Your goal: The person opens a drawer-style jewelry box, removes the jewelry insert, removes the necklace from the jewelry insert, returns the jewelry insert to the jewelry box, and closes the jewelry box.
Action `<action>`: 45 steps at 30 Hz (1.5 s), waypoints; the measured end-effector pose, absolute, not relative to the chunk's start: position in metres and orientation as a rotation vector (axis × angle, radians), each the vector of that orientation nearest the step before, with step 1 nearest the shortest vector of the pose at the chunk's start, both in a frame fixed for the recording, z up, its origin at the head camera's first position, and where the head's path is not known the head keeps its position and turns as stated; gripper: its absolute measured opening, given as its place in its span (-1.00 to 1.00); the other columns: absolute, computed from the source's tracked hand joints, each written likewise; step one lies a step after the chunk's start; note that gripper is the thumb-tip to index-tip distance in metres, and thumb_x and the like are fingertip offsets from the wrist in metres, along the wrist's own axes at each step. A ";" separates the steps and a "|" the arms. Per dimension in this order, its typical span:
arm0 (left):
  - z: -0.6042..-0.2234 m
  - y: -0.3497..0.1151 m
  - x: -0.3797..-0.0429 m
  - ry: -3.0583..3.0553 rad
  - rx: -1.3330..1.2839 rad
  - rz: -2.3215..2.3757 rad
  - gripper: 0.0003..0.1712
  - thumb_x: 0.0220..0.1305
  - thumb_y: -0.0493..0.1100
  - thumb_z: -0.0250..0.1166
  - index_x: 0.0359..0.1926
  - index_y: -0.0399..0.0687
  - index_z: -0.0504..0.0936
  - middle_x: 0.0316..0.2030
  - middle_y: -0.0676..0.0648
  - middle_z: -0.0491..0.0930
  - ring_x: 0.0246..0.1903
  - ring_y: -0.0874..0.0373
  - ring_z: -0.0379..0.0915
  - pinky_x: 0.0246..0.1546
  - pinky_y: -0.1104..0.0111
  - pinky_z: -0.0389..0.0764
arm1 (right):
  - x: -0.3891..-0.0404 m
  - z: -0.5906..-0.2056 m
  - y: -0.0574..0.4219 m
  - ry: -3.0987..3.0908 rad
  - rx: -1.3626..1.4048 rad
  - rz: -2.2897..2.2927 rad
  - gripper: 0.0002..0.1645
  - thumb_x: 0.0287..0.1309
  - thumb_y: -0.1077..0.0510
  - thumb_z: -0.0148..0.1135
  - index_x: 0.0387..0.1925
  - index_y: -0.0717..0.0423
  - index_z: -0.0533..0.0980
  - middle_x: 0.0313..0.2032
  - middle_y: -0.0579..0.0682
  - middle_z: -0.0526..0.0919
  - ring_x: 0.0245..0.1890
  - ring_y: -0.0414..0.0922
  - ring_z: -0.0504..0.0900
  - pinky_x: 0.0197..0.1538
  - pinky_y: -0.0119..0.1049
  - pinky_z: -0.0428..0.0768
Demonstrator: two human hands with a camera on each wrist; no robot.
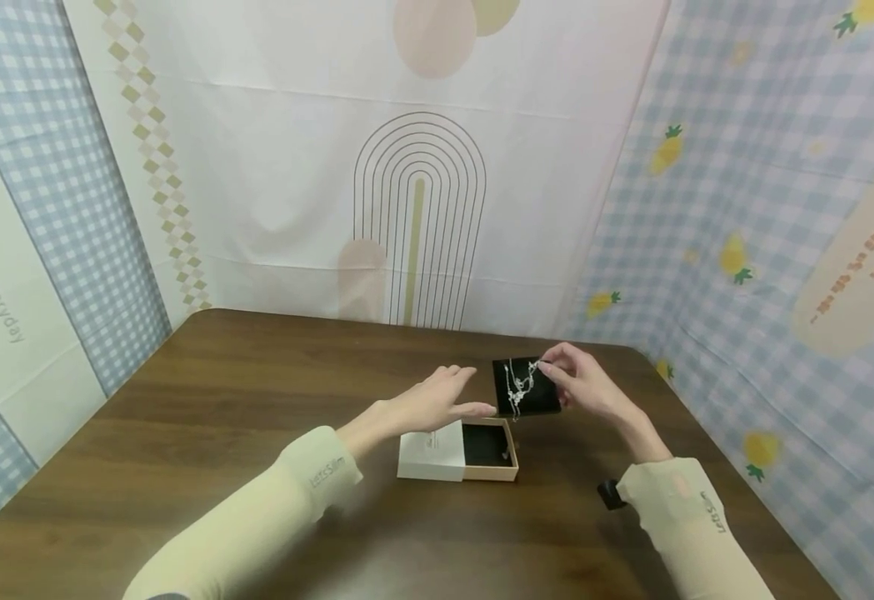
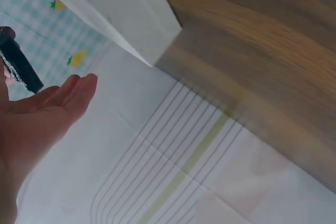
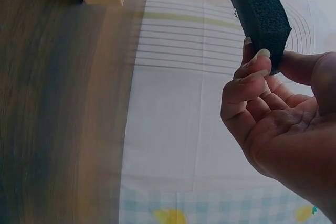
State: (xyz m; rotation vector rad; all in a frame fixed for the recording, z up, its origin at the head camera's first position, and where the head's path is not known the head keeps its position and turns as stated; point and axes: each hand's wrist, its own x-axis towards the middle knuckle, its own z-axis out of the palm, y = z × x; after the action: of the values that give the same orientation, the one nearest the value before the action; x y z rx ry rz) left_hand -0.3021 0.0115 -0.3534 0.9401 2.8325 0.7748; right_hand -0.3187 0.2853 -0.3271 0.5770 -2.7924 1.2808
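A square black foam pad [image 1: 544,398] is tilted above the table, with a silver chain necklace [image 1: 515,387] lying across its face and hanging past its lower edge. My right hand [image 1: 586,385] pinches the pad by its right side, thumb against fingers, as the foam pad [image 3: 262,19] in the right wrist view shows. To the left of the pad, my left hand [image 1: 434,402] is held with fingers extended and nothing in its grasp. Beneath it sits a small box with a white sleeve [image 1: 432,462], its tan-edged drawer [image 1: 513,472] pulled partway out to the right.
Dark lining and a small thing [image 1: 506,455] show inside the drawer. The brown wooden table [image 1: 257,383] extends around the box. A white patterned cloth [image 1: 272,183] hangs behind it, and blue checked cloth [image 1: 706,192] hangs at the right.
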 end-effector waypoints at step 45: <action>-0.361 0.100 -0.319 1.748 0.311 2.088 -0.54 0.29 -0.39 0.19 0.15 -0.48 0.30 -0.12 -0.23 0.56 -0.30 0.14 0.55 -0.01 0.21 0.63 | -0.307 -0.316 0.313 -2.756 0.429 0.983 -0.54 0.42 -0.04 -0.01 0.04 0.28 0.41 -0.28 0.21 0.60 -0.57 -0.13 0.51 -0.52 -0.29 0.52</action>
State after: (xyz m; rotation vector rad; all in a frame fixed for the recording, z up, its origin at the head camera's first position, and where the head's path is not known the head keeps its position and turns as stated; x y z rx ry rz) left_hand -0.3186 0.0995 -0.3607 0.3109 1.7477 2.0876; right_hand -0.3074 0.3127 -0.3157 0.4293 -2.7560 0.9828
